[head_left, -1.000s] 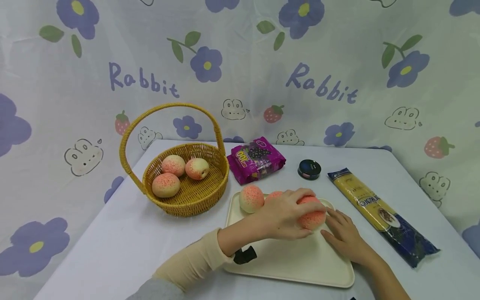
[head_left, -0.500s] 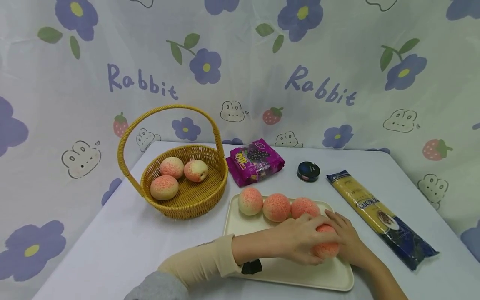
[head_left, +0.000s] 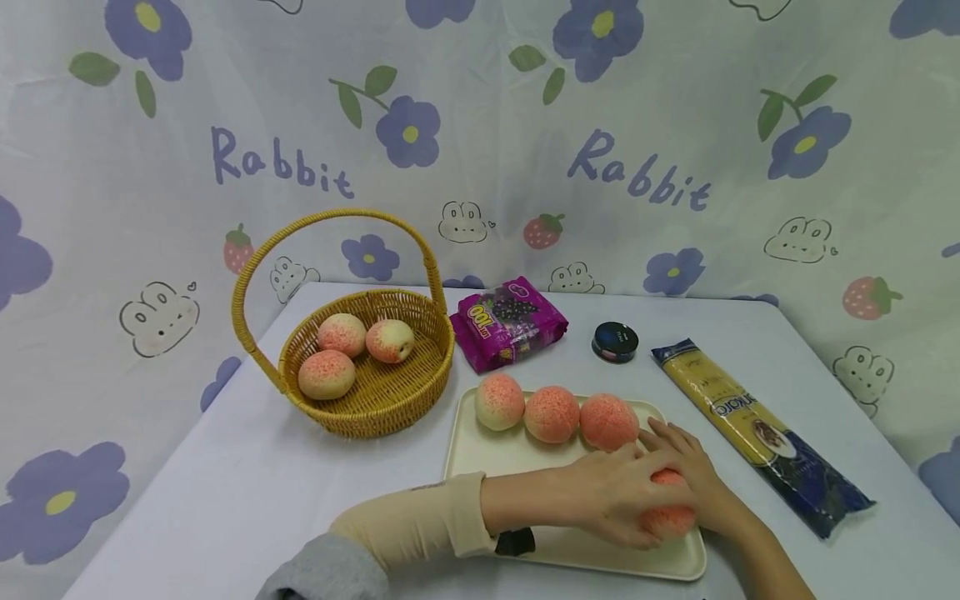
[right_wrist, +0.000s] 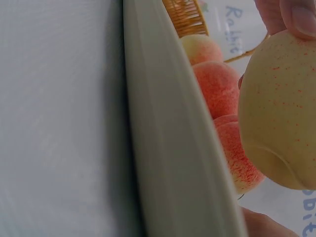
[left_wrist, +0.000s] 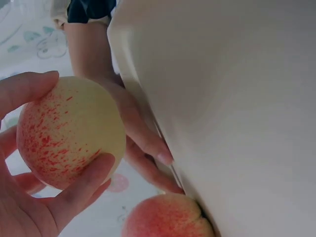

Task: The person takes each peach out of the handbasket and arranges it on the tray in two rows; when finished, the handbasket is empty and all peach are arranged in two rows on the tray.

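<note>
My left hand [head_left: 611,496] grips a peach [head_left: 667,512] over the right part of the cream tray [head_left: 592,557]. In the left wrist view, thumb and fingers curl round this pale peach [left_wrist: 74,133] with red speckles. My right hand [head_left: 708,487] rests at the tray's right rim, fingers fairly straight, partly hidden behind the left hand and peach. A row of peaches lies along the tray's far side: a left one [head_left: 499,402], a middle one [head_left: 552,414] and a right one [head_left: 609,422].
A wicker basket [head_left: 375,412] with a tall handle stands on the left, with peaches [head_left: 327,375] inside. Behind the tray lie a purple snack packet [head_left: 510,323] and a round dark tin [head_left: 615,342]. A long yellow-and-blue pasta bag [head_left: 757,433] lies on the right.
My left hand has carried the peach toward me and to the right over the tray, uncovering the row of peaches behind. The right hand has stayed at the tray's right rim.
</note>
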A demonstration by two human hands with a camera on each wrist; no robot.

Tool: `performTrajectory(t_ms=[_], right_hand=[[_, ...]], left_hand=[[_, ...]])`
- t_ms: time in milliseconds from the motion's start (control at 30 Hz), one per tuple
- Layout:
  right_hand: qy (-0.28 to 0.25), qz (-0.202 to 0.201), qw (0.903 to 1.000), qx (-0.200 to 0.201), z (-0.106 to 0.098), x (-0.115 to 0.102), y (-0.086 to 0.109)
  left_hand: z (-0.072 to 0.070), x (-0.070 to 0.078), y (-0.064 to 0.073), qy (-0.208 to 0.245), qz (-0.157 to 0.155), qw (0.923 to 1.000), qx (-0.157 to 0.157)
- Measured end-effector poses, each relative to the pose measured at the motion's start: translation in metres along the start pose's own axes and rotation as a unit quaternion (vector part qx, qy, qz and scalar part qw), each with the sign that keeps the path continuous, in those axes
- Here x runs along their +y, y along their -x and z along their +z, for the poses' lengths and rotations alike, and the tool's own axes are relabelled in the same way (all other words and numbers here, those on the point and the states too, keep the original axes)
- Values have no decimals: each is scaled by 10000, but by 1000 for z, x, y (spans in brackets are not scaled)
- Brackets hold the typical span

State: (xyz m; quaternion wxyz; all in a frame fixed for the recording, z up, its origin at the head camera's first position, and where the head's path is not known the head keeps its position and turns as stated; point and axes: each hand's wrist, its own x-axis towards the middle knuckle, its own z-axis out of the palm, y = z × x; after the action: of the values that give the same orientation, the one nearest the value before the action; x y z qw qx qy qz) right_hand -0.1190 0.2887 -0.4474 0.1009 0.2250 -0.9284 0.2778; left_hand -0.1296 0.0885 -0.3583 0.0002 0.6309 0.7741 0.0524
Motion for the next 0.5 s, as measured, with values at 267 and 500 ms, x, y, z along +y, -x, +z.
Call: performTrajectory(t_ms=[267,500], right_hand=[[219,-565,9980,166,1,4,-1],[143,-302,9993,148,1,3,-1]], left_hand=[[5,3,-5,-248,507,9984,86],[8,6,-7,-287,563,9980,-12]])
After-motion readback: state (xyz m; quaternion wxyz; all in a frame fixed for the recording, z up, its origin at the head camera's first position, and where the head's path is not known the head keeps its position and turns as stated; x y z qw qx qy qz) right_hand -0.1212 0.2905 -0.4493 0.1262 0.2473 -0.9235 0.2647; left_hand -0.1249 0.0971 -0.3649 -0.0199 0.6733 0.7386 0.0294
